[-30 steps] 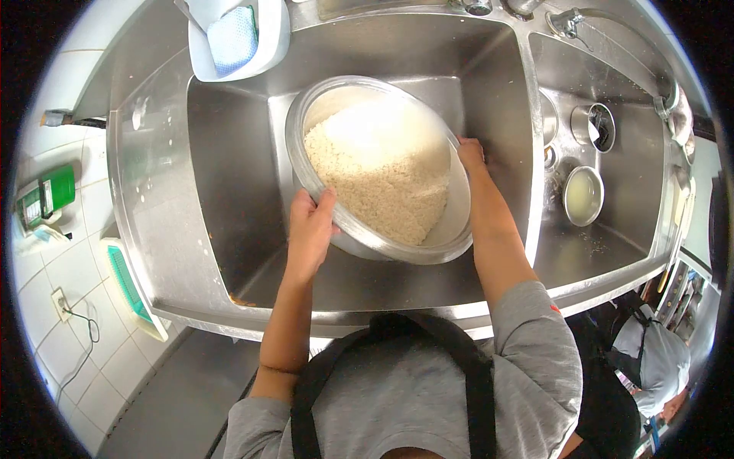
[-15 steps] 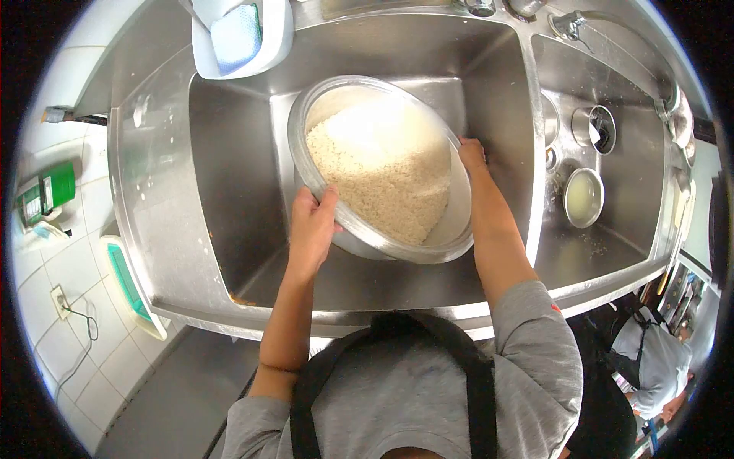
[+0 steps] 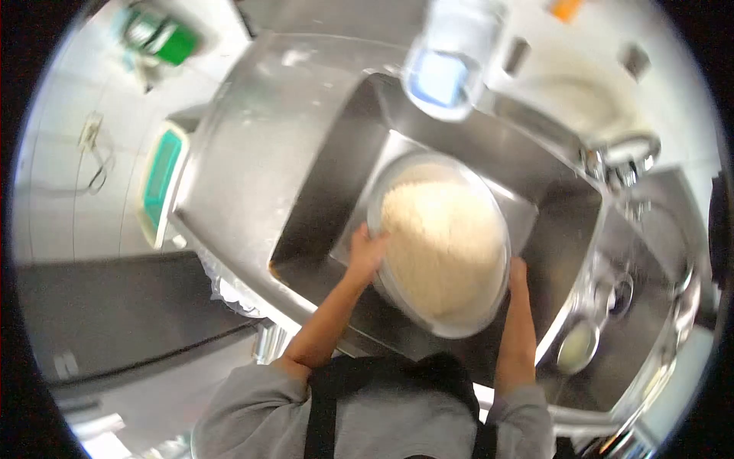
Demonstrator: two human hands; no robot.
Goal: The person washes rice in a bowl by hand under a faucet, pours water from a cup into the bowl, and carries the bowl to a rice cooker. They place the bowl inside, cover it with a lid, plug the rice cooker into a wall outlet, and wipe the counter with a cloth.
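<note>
A large round metal pot (image 3: 489, 200) full of pale grains that look like uncooked rice (image 3: 440, 268) is held over the deep steel sink (image 3: 321, 180). My left hand (image 3: 368, 254) grips its left rim, thumb on the inner side and fingers out of sight beneath. On the opposite side my right hand (image 3: 518, 271) is closed at the pot's edge, most of its fingers hidden behind the wall. Motion smears the picture, so whether the pot touches the sink bottom cannot be told.
A white container (image 3: 456, 107) with a blue-and-white sponge (image 3: 439, 79) stands at the sink's back edge. Beyond are taps (image 3: 623, 164). The smaller right basin holds a bowl of cloudy liquid (image 3: 578, 348). A teal-and-white tray (image 3: 162, 180) is at the left wall.
The whole view has swung round, so the sink now appears turned clockwise and more of the left counter shows. Both hands still hold the pot, which looks less tilted.
</note>
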